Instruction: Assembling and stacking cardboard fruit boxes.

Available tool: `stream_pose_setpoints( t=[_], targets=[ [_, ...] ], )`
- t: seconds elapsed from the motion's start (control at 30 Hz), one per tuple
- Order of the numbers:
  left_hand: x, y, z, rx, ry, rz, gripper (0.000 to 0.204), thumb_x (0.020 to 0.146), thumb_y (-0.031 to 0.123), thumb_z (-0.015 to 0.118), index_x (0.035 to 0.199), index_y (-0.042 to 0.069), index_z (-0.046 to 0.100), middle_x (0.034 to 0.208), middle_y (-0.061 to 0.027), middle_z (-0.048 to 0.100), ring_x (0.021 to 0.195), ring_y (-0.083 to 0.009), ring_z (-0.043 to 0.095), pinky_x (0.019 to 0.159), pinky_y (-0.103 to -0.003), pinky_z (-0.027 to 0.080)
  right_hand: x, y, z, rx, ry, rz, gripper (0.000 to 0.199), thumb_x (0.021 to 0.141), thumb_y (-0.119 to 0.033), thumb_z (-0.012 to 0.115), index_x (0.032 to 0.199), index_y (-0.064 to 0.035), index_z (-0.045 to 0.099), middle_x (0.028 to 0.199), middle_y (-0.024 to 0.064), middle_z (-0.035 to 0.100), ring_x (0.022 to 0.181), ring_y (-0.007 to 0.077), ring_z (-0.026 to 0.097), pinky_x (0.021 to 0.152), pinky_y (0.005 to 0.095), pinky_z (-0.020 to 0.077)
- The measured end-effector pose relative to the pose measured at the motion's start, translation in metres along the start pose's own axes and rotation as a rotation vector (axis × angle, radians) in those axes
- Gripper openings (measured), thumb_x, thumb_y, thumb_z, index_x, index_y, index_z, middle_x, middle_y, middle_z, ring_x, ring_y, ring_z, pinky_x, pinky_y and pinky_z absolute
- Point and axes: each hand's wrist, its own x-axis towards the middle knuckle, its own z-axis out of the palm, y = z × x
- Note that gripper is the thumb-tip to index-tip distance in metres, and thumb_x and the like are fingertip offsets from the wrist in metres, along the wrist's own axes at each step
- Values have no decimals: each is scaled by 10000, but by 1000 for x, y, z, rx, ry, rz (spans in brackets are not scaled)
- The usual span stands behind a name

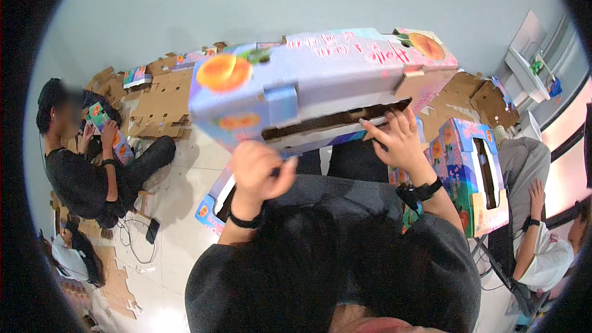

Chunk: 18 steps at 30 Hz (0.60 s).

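Note:
A large printed cardboard box [333, 80], with orange fruit pictures and a long slot in its near side, is tilted up in front of me. My right hand [398, 139] grips the slot's edge at its right end, thumb and fingers at the rim. My left hand [259, 171], blurred by motion, is curled closed just in front of the box's lower left side; what it holds, if anything, cannot be made out. Below that hand, part of another printed box [211, 209] shows, mostly hidden by my arm. At my right stands a blue and pink slotted box [459, 166].
Flat brown cardboard sheets [161, 105] lie along the wall. A seated person [80, 172] at the left handles a printed carton piece [98, 117]. Another person [542, 253] sits close on the right. A phone [152, 231] and cables lie on the floor at left.

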Motion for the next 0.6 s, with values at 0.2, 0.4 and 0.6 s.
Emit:
stream_pose_setpoints(
  t=[0.2,0.4,0.6],
  targets=[
    [25,11,36,-99,-129,107,222,664,90,809,756,100,607,880,-42,668,851,-250,688,706,-375,528,14,-1,11,139,-65,110,928,636,-427,821,1478,-353,439,1153,127,537,1190,307,479,1171,560,117],
    [43,-7,38,24,-318,112,258,716,136,765,950,112,658,997,-42,673,970,-251,658,780,-379,493,28,-4,17,229,40,150,937,689,-554,755,1509,-267,405,1283,167,451,1284,354,389,1174,577,93],
    [61,-32,51,97,-337,113,286,752,206,761,1012,123,673,973,-42,673,881,-245,640,755,-376,459,57,-10,25,254,286,140,679,769,-537,683,1259,-74,598,1122,128,571,1164,315,519,1140,553,155]
  ],
)
